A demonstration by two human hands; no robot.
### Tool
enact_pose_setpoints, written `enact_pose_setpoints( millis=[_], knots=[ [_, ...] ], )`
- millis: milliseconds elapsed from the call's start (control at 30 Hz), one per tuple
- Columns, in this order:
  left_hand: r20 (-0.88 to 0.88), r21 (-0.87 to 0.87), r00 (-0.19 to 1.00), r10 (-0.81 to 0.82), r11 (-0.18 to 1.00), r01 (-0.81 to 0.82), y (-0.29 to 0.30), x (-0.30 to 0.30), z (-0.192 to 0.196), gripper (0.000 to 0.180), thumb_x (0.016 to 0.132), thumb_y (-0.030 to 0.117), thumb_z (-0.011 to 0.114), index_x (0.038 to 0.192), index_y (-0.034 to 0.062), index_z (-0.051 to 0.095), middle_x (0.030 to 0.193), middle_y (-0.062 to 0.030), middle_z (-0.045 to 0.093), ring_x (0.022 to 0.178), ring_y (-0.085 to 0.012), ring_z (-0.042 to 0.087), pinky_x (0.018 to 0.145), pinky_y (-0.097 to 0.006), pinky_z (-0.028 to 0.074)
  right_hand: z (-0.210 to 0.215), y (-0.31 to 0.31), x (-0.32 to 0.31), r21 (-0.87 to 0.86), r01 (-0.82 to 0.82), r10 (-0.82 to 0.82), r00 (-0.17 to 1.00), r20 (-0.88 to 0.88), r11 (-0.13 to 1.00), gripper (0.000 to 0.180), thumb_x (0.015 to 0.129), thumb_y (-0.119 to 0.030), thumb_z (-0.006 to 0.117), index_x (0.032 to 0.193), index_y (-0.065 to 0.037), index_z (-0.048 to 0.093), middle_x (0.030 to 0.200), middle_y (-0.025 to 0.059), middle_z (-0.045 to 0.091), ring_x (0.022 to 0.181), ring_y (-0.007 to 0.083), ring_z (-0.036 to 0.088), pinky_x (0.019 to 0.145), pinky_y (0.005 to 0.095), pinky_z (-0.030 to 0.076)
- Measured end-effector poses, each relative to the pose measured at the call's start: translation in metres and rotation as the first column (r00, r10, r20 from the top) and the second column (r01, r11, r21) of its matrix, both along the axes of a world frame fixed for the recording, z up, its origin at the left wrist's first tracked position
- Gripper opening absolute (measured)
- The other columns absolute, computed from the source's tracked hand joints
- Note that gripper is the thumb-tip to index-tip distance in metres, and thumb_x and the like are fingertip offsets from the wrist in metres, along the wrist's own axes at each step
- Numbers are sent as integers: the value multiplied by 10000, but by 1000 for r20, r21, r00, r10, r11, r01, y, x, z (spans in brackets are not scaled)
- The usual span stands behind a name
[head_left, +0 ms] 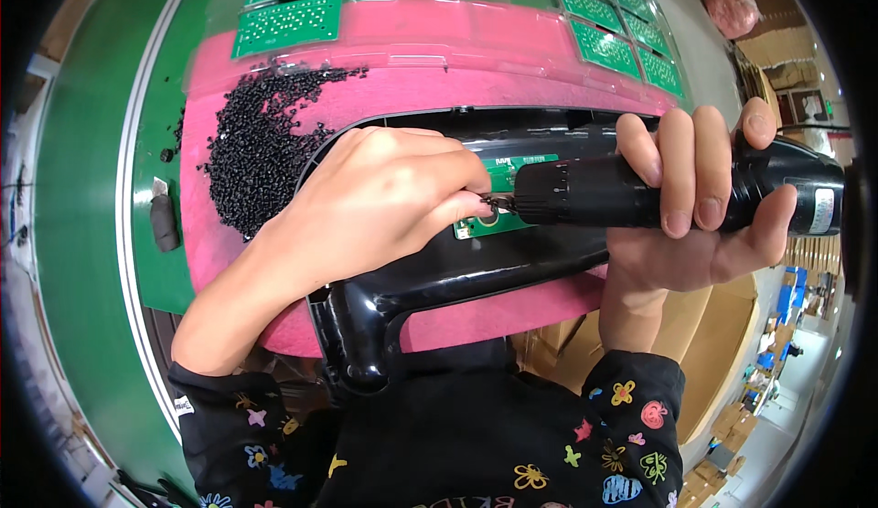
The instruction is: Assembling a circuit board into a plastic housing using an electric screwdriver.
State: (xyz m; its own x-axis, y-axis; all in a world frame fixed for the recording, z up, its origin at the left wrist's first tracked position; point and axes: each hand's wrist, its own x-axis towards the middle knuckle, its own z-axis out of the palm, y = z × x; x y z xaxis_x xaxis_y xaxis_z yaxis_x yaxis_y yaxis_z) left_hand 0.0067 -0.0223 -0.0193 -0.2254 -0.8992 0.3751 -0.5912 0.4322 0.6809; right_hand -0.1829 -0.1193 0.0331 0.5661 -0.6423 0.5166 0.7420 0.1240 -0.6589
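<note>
My right hand (686, 179) wraps round a black electric screwdriver (585, 192), held level with its tip pointing left. At that tip, thumb and forefinger of my left hand (393, 192) are pinched together on a small dark screw (497, 203), partly hidden by the fingers. Beneath them a green circuit board (530, 162) lies inside a black plastic housing (457, 275); the hands and the tool cover part of the board. The housing has a glossy, curved wall and a stub (361, 334) at its near left, close to my body.
Left of the housing, a heap of small black screws (251, 156) spreads over the pink mat (430, 83). Clear plastic trays with green circuit boards (288, 28) stand at the far side. A small dark grey object (165, 224) lies on the green surface (101, 142) at left.
</note>
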Motion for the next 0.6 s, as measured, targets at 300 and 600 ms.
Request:
enact_pose_setpoints(
  millis=[300,600],
  knots=[
    [125,-116,989,79,991,-64,4,-6,3,190,695,-17,742,870,19,679,801,-96,686,680,-247,648,582,-323,515,3,5,-1,54,27,-24,998,-54,998,343,943,-380,557,1157,-121,485,652,-55,471,543,66,443,668,266,350],
    [-69,-148,950,305,939,-312,0,-8,8,41,839,2,671,878,8,681,755,-82,669,593,-195,607,548,-289,469,-5,15,0,-95,21,-50,947,-316,995,421,922,-424,599,1174,-126,442,649,-25,501,490,96,458,571,284,353]
  ],
)
